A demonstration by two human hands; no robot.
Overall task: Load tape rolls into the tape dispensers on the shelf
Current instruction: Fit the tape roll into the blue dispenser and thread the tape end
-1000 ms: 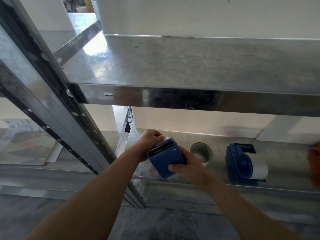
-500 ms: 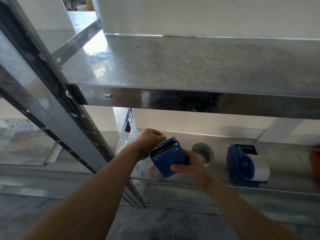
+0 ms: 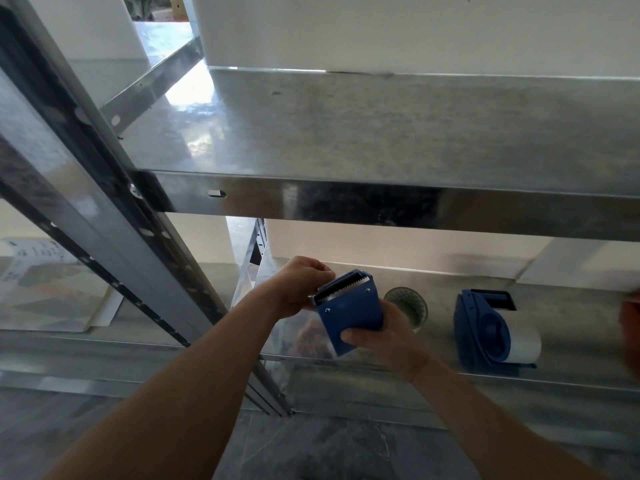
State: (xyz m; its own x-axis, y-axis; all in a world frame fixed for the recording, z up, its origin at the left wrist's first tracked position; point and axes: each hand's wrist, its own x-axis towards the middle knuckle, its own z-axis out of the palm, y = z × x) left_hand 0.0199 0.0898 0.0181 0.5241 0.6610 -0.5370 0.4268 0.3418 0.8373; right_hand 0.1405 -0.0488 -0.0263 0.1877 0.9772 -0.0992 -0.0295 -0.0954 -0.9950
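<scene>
Tape dispenser (image 3: 349, 317), blue, hangs in the air between my hands, just in front of the lower shelf (image 3: 571, 379). My right fingers (image 3: 353, 336) wrap its body, with the thumb pressed on the near face. My left fingers (image 3: 320, 271) are curled round the toothed cutter end from the far side. Whether they also pinch a tape end is hidden from me, and so is whether a roll sits inside, since only the closed back faces me.

I see three risks. The teeth lie right against my left hand (image 3: 298, 289), so a slip or a hard tug could nick me. The dispenser is off the shelf edge, so a loosened right hand (image 3: 389, 339) would drop it to the floor (image 3: 346, 445). A loose tape roll (image 3: 410, 306) rests just behind my right hand, and a careless nudge could send it rolling.

Further right, apart from it, a second dispenser (image 3: 481, 327) sits on the shelf with a white roll (image 3: 524, 341) already fitted. The shelving is dull galvanised metal. An upper shelf (image 3: 381, 133) juts over my hands, and a slotted upright (image 3: 104, 237) stands at my left. The wall behind is white, the floor is grey and stone-like, and printed sheets (image 3: 34, 258) lie beyond the upright. A reddish blur at the right edge is too smeared to name.
</scene>
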